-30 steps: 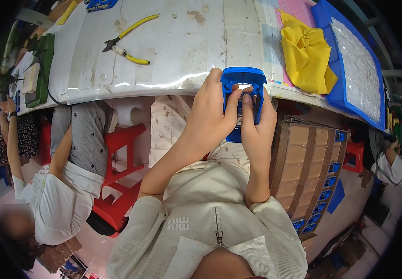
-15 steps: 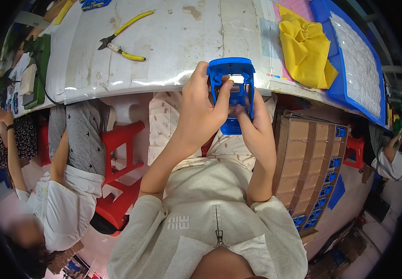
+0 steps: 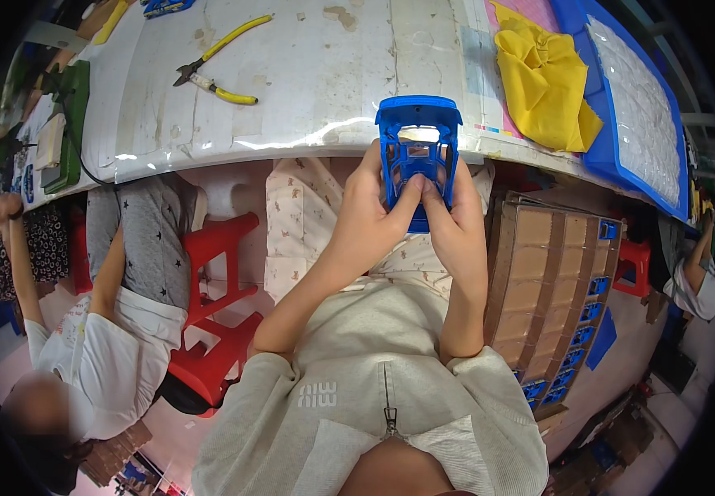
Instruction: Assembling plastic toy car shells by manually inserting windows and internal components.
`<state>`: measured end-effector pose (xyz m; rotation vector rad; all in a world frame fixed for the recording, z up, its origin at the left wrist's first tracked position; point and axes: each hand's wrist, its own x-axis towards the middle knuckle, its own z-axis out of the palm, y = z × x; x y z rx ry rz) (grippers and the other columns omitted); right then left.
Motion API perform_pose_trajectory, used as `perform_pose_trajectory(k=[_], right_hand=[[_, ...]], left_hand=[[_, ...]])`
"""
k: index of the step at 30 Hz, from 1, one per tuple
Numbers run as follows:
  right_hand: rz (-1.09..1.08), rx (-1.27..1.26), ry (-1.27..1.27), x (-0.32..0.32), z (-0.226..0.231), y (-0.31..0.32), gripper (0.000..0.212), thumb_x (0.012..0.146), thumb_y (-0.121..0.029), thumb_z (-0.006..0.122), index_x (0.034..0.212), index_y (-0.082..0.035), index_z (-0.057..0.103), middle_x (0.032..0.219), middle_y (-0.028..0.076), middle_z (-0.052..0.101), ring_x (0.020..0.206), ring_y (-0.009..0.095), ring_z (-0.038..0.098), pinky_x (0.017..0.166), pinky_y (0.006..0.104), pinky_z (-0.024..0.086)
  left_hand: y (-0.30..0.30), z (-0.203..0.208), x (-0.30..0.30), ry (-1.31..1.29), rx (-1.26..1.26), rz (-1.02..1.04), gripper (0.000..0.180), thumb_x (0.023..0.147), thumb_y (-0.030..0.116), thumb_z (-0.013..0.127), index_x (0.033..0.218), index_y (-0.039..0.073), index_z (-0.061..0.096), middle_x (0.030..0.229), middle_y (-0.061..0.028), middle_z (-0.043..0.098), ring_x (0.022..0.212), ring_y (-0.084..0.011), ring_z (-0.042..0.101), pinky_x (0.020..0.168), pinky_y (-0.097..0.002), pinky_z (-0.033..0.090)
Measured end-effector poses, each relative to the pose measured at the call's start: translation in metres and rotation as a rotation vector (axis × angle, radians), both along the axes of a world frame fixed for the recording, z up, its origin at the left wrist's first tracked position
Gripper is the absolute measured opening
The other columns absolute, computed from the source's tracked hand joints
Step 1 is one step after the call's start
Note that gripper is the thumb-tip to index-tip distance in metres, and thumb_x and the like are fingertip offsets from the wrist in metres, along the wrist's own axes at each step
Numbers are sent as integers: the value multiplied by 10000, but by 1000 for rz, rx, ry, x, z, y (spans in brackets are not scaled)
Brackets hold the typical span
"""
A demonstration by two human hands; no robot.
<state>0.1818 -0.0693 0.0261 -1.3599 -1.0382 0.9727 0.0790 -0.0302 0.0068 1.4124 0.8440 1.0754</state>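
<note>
A blue plastic toy car body shell (image 3: 418, 112), with its inner side facing up, is held over my lap just off the table edge. My left hand (image 3: 371, 202) is closed around its left side, the thumb pressed on the inside near the lower end. On the opposite side my right hand (image 3: 455, 215) grips the shell the same way, its thumb tip next to the left one. Openings in the shell show between the thumbs and the far end. The fingers behind it are mostly hidden.
Yellow-handled cutting pliers (image 3: 200, 78) lie on the white table (image 3: 324, 91). To the right are a yellow cloth (image 3: 543, 83) and a blue tray (image 3: 613, 157) of clear plastic parts. A compartment box (image 3: 539, 289) with several blue pieces stands beside my right arm. A co-worker (image 3: 118, 355) sits at left.
My left thumb has moved down from the shell's upper opening to beside my right thumb. Both hands now hold the shell's sides evenly, and its inside shows more fully.
</note>
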Motion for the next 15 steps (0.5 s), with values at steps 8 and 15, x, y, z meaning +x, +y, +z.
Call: perform_pose_trajectory(k=[8,15], right_hand=[[-40,16,69,-5,-2,-1,209,855,18,433,1055,14,493,863,106,586,807,94,515,731,239,426],[-53,-12,-32,-7,2,-3,222,850,21,435,1064,0,491,840,110,597,777,115,538,713,253,437]], left_hand=[[-4,3,3,-227,-276,3,267,818,-10,568,1075,-3,495,928,-62,600,838,-93,549,748,-240,449],[-6,2,0,-206,-284,-10,280,826,-9,559,1097,-6,489,944,-61,596,870,-90,543,760,-247,451]])
